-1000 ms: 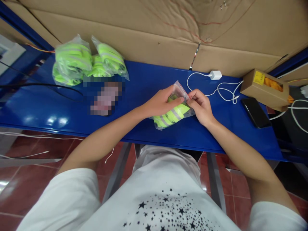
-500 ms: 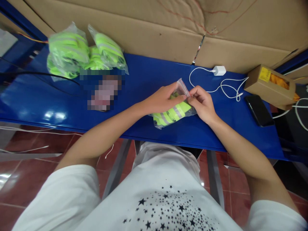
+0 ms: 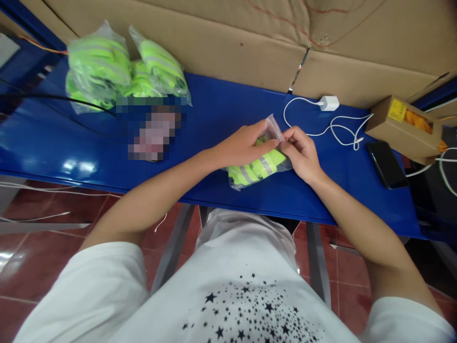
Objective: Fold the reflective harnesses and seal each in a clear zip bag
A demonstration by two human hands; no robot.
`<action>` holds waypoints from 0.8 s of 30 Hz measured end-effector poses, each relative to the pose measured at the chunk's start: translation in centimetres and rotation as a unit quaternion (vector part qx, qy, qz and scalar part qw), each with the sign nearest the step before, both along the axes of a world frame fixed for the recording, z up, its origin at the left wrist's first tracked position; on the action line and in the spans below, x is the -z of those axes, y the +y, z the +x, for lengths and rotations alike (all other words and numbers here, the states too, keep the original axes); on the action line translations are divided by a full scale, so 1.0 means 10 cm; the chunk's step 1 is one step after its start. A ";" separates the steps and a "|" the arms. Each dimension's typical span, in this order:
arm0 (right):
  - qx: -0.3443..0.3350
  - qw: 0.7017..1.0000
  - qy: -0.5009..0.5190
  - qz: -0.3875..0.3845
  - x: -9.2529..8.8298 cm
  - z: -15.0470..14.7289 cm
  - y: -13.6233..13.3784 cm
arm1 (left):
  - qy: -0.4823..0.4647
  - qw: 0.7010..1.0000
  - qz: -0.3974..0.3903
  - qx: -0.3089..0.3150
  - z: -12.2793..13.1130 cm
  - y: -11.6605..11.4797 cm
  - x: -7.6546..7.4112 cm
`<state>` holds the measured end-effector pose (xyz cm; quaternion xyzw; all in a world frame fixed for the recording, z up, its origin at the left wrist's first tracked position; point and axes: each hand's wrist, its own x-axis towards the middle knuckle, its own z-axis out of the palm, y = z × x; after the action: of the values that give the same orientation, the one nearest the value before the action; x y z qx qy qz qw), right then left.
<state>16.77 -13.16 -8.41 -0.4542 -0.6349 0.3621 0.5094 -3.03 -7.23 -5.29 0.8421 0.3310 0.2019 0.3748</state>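
A clear zip bag (image 3: 250, 175) lies near the front edge of the blue table, with folded neon-yellow fabric with grey reflective stripes inside. My left hand (image 3: 250, 145) lies over the bag's upper left part, thumb and fingers closed on it close to the mouth. At the right end of the red-lined seal, my right hand (image 3: 302, 151) pinches the bag's edge between thumb and fingers. The two hands almost meet at the seal, and my left hand covers part of the fabric.
Several similar filled bags (image 3: 100, 66) are piled at the back left, beside a pixelated patch. A white charger (image 3: 329, 103) with its cable lies at the back right. Near it are a black phone (image 3: 387, 164) and a cardboard box (image 3: 405, 126). Cardboard (image 3: 214, 43) lines the back.
Both hands keep their hold on the bag, with barely any movement at the seal. The whole view has shifted slightly.
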 end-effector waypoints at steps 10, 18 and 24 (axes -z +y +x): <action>0.010 1.000 0.007 -0.010 -0.04 -0.05 -0.08 | -0.098 0.994 0.036 0.018 0.00 0.09 0.12; 0.054 0.995 -0.080 0.037 -0.11 -0.05 -0.17 | -0.156 0.986 0.048 -0.032 0.03 -0.04 0.05; 0.057 0.995 -0.067 0.036 -0.10 -0.03 -0.16 | -0.188 0.978 0.067 -0.054 0.04 -0.10 0.08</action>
<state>16.46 -14.80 -7.37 -0.4944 -0.6528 0.2783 0.5019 -2.61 -8.25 -6.09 0.7931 0.2855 0.3983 0.3618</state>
